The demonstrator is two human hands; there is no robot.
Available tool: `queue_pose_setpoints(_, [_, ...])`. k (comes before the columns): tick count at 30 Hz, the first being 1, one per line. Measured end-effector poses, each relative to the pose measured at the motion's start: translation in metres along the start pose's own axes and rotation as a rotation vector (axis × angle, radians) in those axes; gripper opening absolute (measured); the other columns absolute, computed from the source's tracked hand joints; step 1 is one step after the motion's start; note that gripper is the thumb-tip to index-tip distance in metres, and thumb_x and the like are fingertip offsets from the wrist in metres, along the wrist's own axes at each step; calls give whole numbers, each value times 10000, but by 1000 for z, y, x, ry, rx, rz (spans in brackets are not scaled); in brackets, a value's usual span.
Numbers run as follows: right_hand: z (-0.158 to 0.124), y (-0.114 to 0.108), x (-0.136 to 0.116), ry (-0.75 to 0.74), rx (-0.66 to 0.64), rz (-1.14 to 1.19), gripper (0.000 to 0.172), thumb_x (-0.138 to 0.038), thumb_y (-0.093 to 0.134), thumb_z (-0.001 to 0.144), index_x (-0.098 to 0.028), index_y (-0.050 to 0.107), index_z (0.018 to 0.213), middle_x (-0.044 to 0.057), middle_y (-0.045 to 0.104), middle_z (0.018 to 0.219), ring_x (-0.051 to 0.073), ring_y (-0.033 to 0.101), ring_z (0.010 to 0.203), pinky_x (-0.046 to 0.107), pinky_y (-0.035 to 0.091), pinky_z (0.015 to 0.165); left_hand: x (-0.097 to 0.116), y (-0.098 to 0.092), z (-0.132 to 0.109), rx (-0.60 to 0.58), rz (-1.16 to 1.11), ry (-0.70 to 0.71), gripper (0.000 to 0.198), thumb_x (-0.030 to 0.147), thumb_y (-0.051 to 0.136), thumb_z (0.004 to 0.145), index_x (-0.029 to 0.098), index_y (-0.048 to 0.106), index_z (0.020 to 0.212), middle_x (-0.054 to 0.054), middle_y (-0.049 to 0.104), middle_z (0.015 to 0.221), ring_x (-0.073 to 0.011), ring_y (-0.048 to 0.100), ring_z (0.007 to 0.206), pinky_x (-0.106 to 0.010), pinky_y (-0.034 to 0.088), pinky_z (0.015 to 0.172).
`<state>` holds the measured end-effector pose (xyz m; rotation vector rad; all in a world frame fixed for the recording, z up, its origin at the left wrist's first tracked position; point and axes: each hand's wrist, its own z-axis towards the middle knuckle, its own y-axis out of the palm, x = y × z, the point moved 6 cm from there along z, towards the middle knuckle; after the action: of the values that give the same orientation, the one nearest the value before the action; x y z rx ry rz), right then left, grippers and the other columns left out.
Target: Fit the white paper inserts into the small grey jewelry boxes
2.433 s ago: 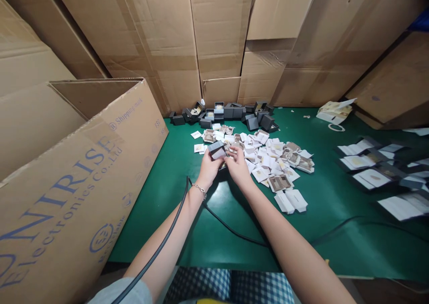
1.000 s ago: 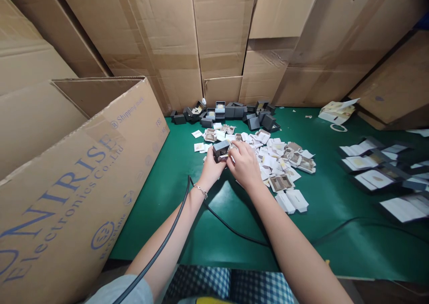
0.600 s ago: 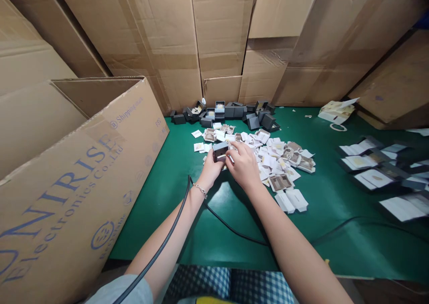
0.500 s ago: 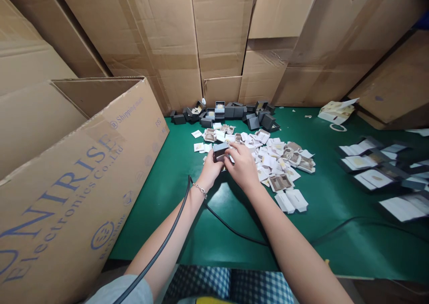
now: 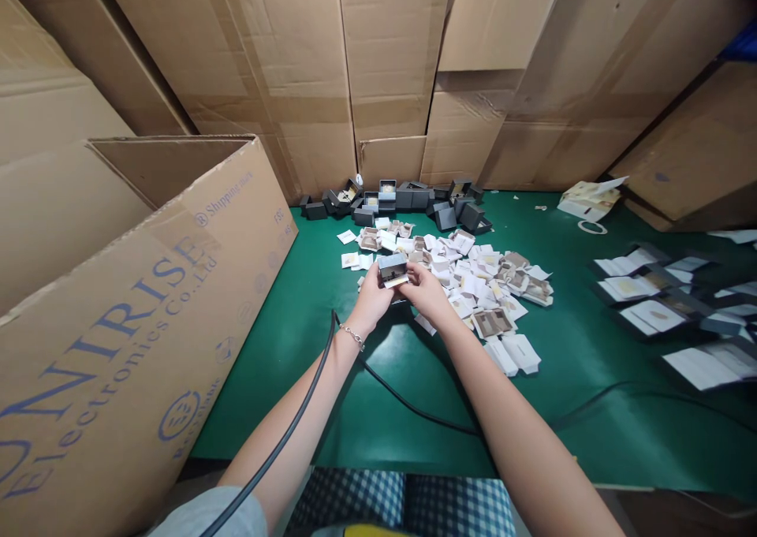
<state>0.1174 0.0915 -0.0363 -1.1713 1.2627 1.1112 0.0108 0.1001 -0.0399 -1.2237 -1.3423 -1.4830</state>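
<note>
Between both hands is a small dark grey box (image 5: 393, 266), held just in front of the paper pile. My left hand (image 5: 371, 296) grips its left side, fingers closed around it. My right hand (image 5: 426, 291) is closed at its lower right corner, where a pale strip (image 5: 396, 281) shows along the near edge. I cannot tell whether that strip is a card or a part of the box. Close beyond and to the right of the hands lies a heap of white folded papers (image 5: 473, 281) mixed with brownish-grey inserts (image 5: 495, 322).
Several dark small boxes (image 5: 414, 198) line the back of the green table (image 5: 402, 411). More dark boxes with white papers (image 5: 654, 315) lie at the right. A large open carton (image 5: 236, 229) stands at left. A black cable (image 5: 414, 412) crosses under my arms. Cardboard walls the back.
My right hand has shifted from the box's upper right side down to its lower right corner. The box has tilted slightly, and a pale strip now shows at its near edge.
</note>
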Motion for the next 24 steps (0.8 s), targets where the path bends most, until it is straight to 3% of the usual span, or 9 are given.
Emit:
queue_pose_setpoints(7, [-2, -2, -2, 63, 2, -18, 322, -219, 651, 633, -148, 627, 946, 69, 710, 886, 180, 664, 790, 297, 527, 707, 1, 1, 0, -29, 125, 48, 537, -15, 494, 614, 160, 531, 1120, -83, 656, 1069, -189, 617, 983, -346, 473, 908])
queue_pose_setpoints(14, [-3, -10, -2, 39, 105, -194, 246, -314, 642, 647, -162, 645, 841, 41, 691, 799, 173, 624, 711, 277, 491, 622, -2, 10, -7, -123, 207, 16, 587, -30, 471, 596, 158, 559, 1145, -86, 638, 1128, -191, 587, 1026, -303, 464, 893])
queue_pose_setpoints(21, [-1, -13, -3, -14, 88, -269, 210, -317, 570, 682, -166, 669, 788, 17, 657, 684, 164, 598, 680, 270, 480, 640, -13, 9, -6, -113, 152, -89, 581, -1, 490, 577, 149, 545, 1136, -42, 643, 891, -121, 557, 720, -240, 451, 674])
queue_pose_setpoints(24, [0, -13, -4, -4, 68, -287, 205, -293, 529, 685, -170, 667, 774, 12, 662, 701, 162, 590, 686, 266, 470, 638, -15, 8, -5, -104, 129, -102, 544, 2, 507, 571, 156, 562, 1090, -24, 626, 830, -110, 536, 679, -229, 436, 642])
